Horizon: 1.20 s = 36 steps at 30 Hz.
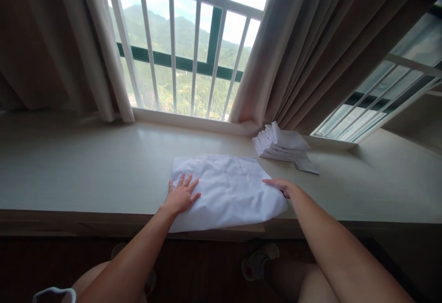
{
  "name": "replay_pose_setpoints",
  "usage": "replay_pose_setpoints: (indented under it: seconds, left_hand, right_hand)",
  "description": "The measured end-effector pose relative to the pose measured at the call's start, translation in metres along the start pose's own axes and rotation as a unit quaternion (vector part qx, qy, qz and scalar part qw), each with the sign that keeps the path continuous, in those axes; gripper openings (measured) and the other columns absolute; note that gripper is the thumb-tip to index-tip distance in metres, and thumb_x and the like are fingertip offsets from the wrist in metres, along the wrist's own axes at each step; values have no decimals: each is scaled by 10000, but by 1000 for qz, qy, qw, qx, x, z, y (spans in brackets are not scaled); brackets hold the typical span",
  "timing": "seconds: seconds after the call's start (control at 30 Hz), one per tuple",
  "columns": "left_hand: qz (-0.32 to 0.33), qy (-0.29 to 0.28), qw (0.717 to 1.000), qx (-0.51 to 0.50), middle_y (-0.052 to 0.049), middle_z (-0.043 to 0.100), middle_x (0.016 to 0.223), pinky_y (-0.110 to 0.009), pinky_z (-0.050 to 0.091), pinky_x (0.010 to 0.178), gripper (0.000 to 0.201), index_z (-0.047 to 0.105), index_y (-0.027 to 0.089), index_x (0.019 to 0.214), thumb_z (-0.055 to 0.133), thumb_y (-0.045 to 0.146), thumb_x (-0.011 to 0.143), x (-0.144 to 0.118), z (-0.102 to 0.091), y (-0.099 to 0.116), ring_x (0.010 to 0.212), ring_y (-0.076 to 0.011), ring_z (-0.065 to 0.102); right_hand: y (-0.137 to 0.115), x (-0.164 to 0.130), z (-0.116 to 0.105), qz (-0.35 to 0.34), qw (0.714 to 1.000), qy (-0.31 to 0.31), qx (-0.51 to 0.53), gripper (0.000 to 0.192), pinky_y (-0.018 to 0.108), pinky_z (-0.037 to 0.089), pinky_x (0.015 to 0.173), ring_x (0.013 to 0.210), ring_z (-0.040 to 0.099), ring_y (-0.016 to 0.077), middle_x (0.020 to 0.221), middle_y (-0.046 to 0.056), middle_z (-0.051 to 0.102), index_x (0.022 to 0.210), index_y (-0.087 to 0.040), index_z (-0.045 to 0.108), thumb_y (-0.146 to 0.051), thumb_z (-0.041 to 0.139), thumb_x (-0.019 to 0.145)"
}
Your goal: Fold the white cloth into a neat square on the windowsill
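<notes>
In the head view, your left hand (pixel 180 195) lies flat near the lower centre of the frame, fingers spread and released, palm pressing on the left edge of the white cloth (pixel 226 190). Your right hand (pixel 280 186) rests at the cloth's right edge, just right of centre; its fingers look extended and relaxed over the fabric rather than pinching it, though the fingertips are partly turned away, so a light grip underneath cannot be ruled out. The cloth itself sits in the middle of the frame on the pale windowsill ledge (pixel 86 169), already doubled into a rough rectangle, its near edge hanging slightly over the ledge's front lip. To the upper right of it, well apart, a stack of folded white cloths (pixel 281 144) leans against the foot of the curtain (pixel 311 54), with one flat piece lying just beside the stack. Judging by that, several pieces are finished; this one looks partly folded and smoothed, still larger than those in the stack, so further folds seem left.
</notes>
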State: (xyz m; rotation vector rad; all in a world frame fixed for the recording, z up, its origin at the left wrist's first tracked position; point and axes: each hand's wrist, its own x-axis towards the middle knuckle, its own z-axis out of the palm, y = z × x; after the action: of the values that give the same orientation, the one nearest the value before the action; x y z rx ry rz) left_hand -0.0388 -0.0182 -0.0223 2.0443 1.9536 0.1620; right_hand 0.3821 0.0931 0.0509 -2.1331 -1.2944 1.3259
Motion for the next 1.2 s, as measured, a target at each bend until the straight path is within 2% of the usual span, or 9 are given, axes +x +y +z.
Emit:
replay_pose_setpoints:
  seconds: [0.2, 0.3, 0.43, 0.57, 0.7, 0.83, 0.93, 1.03, 1.2]
  left_hand:
    - [5, -28, 1000, -3, -31, 108, 1767, -760, 58, 1245, 696, 314, 390, 1641, 453, 606, 993, -11, -6, -14, 1646, -373, 28]
    - [0, -34, 999, -7, -18, 86, 1769, -749, 58, 1253, 711, 301, 387, 1647, 462, 608, 990, -14, -8, -16, 1642, -393, 9]
    - [-7, -49, 999, -24, -4, 79, 1768, -754, 51, 1252, 675, 289, 381, 1651, 397, 590, 1018, -15, -12, -14, 1644, -381, 1]
    - [-16, -55, 996, -61, -11, 98, 1766, -778, 42, 1238, 643, 269, 385, 1656, 302, 577, 1042, -16, -18, -18, 1647, -361, 15]
    - [-25, -71, 994, -85, -8, 156, 1757, -855, 11, 1176, 590, 317, 398, 1635, 258, 500, 1057, -21, -26, -31, 1648, -349, 49]
    - [-30, -64, 994, -83, -9, 189, 1752, -873, -16, 1157, 578, 325, 411, 1626, 309, 416, 1048, -31, -34, -48, 1648, -343, 66]
    - [-27, -63, 994, -81, -28, 191, 1754, -867, -28, 1161, 605, 284, 402, 1642, 350, 405, 1040, -38, -36, -59, 1647, -354, 49]
    - [-20, -53, 995, -83, -37, 207, 1752, -862, -41, 1167, 603, 276, 387, 1648, 333, 407, 1048, -44, -32, -66, 1649, -349, 36]
    - [-13, -33, 996, -76, -44, 263, 1737, -856, -65, 1175, 602, 305, 374, 1644, 314, 353, 1043, -52, -26, -72, 1650, -343, 37]
  right_hand:
    - [-19, 2, -11, 28, 994, -97, 41, 323, 328, 610, 704, 777, 745, 242, 957, 167, 765, 1025, -114, 717, -302, 797, 774]
    - [-41, -6, -14, -19, 991, -116, 63, 363, 271, 589, 702, 819, 740, 206, 1053, 151, 768, 1086, -137, 708, -280, 793, 764]
    - [-90, -29, 2, -121, 966, -212, 81, 481, 260, 568, 686, 815, 722, 190, 1105, 140, 756, 1168, -140, 665, -267, 792, 722]
    - [-147, -59, 53, -176, 952, -250, 20, 427, 235, 536, 643, 736, 674, 168, 952, 85, 739, 1068, -143, 634, -254, 775, 680]
    - [-184, -83, 134, -267, 928, -192, -178, 268, 171, 432, 556, 645, 592, 105, 839, 12, 666, 1048, -155, 594, -227, 624, 791]
    - [-187, -94, 225, -312, 894, -170, -274, 202, 172, 353, 541, 636, 552, 95, 812, 11, 659, 1008, -142, 635, -180, 646, 810]
    - [-175, -101, 280, -347, 865, -152, -330, 236, 201, 396, 643, 823, 638, 151, 984, 79, 721, 1038, -126, 663, -163, 678, 806]
    - [-162, -112, 310, -366, 840, -139, -376, 215, 244, 439, 739, 946, 683, 216, 1068, 130, 740, 1043, -122, 678, -151, 630, 835]
    - [-163, -141, 323, -391, 815, -97, -417, 284, 313, 491, 841, 1055, 703, 285, 1141, 175, 730, 1139, -137, 646, -186, 540, 880]
